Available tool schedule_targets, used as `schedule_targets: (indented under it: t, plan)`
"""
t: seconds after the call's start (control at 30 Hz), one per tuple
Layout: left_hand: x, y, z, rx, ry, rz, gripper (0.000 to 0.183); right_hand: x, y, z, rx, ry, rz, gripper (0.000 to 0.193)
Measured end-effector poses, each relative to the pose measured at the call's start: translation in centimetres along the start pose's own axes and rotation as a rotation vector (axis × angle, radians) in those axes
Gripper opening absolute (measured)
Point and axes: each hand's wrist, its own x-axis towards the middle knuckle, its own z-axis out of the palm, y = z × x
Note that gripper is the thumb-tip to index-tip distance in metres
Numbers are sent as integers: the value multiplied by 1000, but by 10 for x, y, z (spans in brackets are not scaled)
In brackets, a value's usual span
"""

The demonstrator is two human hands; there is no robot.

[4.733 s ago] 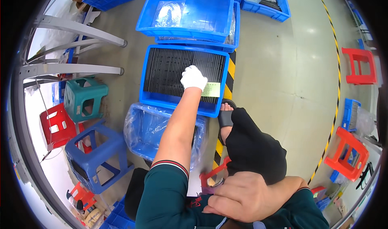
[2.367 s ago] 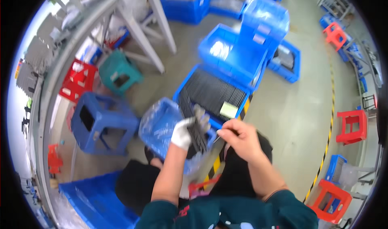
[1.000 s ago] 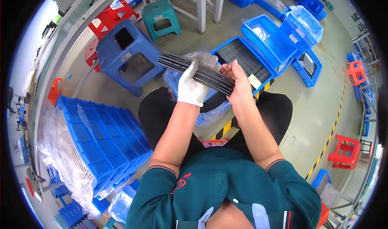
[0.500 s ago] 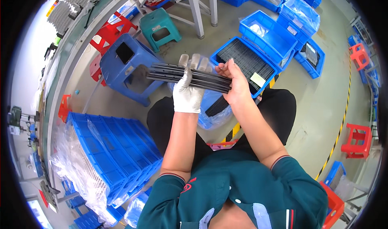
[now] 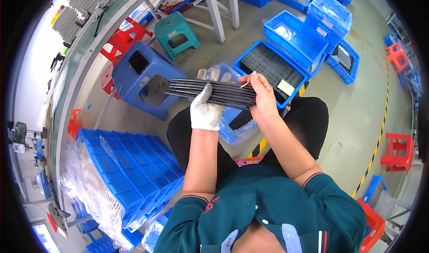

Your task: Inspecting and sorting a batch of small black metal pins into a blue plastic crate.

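Observation:
A bundle of several thin black strips lies crosswise in front of me. My left hand, in a white glove, is closed around its middle, thumb on top and fingers behind. Bare, my right hand grips the bundle's right end, its thumb and index finger pinched near a small pale sliver I cannot identify. Just beyond, a blue bin holds rows of similar black strips with a pale yellow paper on them. More dark strips lie below the hands by clear plastic wrap.
Empty-looking and filled blue bins stand at the far right. A blue stool holding a dark phone-like slab is at left, near a green stool. Stacked blue crates rise by my left side. A red stool stands far right.
The strips have fanned out into a wider, flatter bundle and shifted slightly right. My left fingers sit lower behind it; the right thumb and index finger have drawn together.

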Motion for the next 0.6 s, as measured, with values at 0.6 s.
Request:
schedule_targets:
  t: [0.6]
  plan:
    - [20,9,9,-74,198,24,20,0,9,26,42,19,3,19]
